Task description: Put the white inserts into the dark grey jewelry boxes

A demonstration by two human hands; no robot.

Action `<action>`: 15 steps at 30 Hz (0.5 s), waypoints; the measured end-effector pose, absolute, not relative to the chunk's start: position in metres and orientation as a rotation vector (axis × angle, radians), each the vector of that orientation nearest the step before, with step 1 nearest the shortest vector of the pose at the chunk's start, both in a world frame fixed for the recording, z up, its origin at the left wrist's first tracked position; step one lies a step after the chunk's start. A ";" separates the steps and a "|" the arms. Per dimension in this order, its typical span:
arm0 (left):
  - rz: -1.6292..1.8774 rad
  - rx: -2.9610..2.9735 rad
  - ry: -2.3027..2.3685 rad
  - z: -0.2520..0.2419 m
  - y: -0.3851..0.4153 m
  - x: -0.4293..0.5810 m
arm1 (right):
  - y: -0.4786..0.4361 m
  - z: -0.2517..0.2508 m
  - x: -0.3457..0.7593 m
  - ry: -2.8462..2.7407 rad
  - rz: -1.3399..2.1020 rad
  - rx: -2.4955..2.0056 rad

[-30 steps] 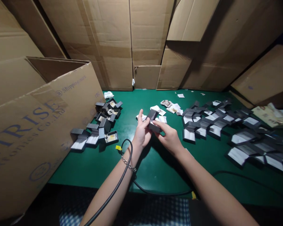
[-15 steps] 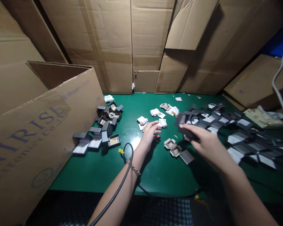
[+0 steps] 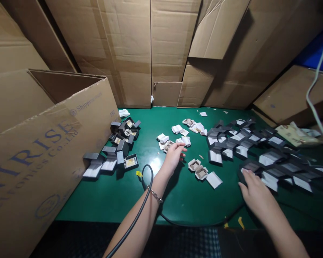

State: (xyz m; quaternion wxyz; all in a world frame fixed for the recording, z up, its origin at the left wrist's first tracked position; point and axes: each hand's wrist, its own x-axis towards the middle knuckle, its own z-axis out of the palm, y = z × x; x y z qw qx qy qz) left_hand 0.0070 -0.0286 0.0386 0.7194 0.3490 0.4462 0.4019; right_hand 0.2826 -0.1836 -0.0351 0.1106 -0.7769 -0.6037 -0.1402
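At lower right, the right hand [image 3: 254, 188] touched a dark box [image 3: 251, 165], its grip unclear; the left hand [image 3: 174, 156], fingers loosely apart, hung at centre. A sideways nudge could have knocked neighbouring boxes [image 3: 269, 180] askew.

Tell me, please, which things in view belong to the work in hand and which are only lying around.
Seem part of the work:
- dark box at the right hand's fingers
- open dark boxes on the right
- folded pale inserts

Seem only lying around:
- yellow scraps near the table edge
- yellowish packet, far right
- paper scrap at the back
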 end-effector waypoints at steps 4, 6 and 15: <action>0.892 0.811 1.004 0.037 -0.027 0.006 | -0.168 -0.036 0.282 -1.703 -0.246 -2.451; 0.880 0.866 1.030 0.035 -0.026 0.007 | -0.159 -0.030 0.288 -1.656 -0.160 -2.537; 0.953 1.335 1.124 0.012 -0.027 0.013 | -0.117 -0.023 0.319 -1.673 -0.138 -2.566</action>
